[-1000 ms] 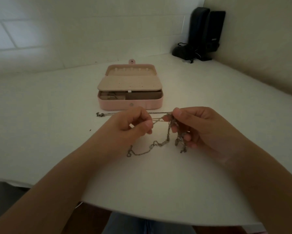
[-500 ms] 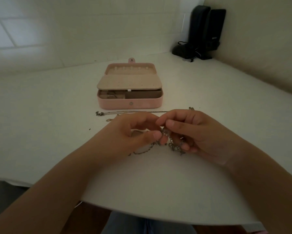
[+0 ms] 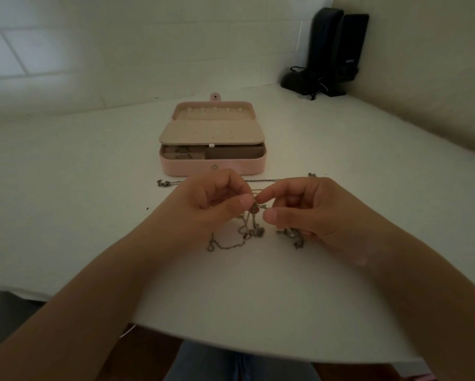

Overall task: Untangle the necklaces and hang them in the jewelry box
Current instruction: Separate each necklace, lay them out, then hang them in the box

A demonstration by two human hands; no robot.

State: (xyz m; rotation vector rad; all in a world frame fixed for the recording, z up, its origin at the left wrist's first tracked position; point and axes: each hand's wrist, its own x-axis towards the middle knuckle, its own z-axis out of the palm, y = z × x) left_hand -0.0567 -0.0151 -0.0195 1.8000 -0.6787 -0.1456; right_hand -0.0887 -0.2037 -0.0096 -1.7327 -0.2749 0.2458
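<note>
Your left hand [image 3: 211, 207] pinches the tangled necklaces [image 3: 247, 229] above a white table [image 3: 65, 215]; your right hand [image 3: 308, 213] holds more chain in curled fingers. Behind them the pink jewelry box [image 3: 213, 144] stands open. Pale walls meet at a corner holding black speakers [image 3: 335, 50]

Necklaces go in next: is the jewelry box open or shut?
Open: the jewelry box has its lid laid back, hooks and compartments showing.
</note>
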